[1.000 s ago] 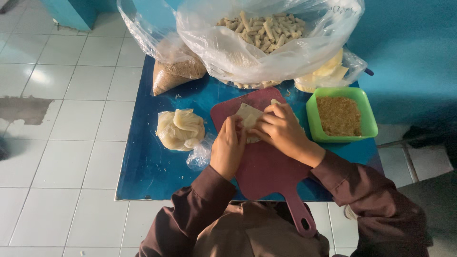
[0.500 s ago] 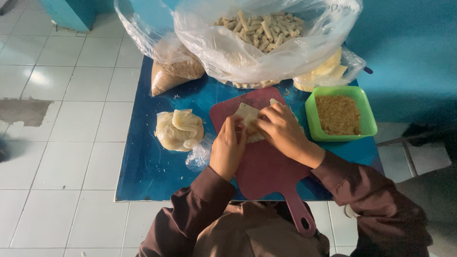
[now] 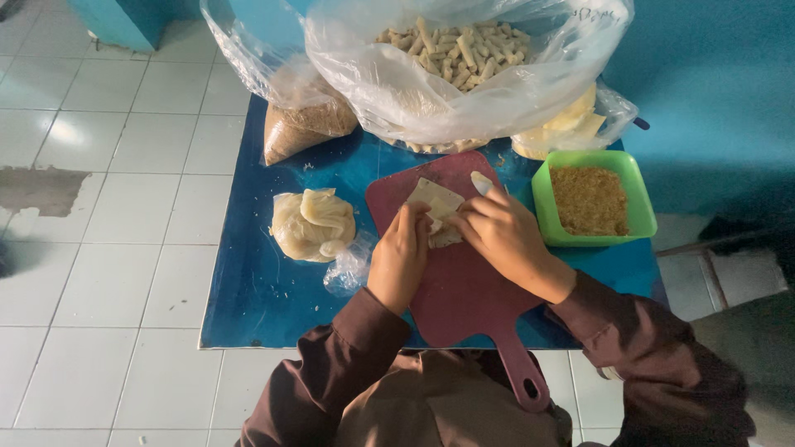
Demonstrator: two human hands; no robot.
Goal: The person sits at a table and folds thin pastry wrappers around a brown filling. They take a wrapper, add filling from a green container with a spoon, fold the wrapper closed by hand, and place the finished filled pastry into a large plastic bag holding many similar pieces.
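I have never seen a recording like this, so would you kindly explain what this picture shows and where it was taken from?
There is no machine here: a camera worn on a person's head looks down at their two bare hands. The left hand and right hand fold a pale wrapper on a maroon cutting board. The board lies on a blue sheet on a tiled floor. Nearby are a bag of pale wrappers, a green tub of brown crumbs and a big clear bag of finished rolls.
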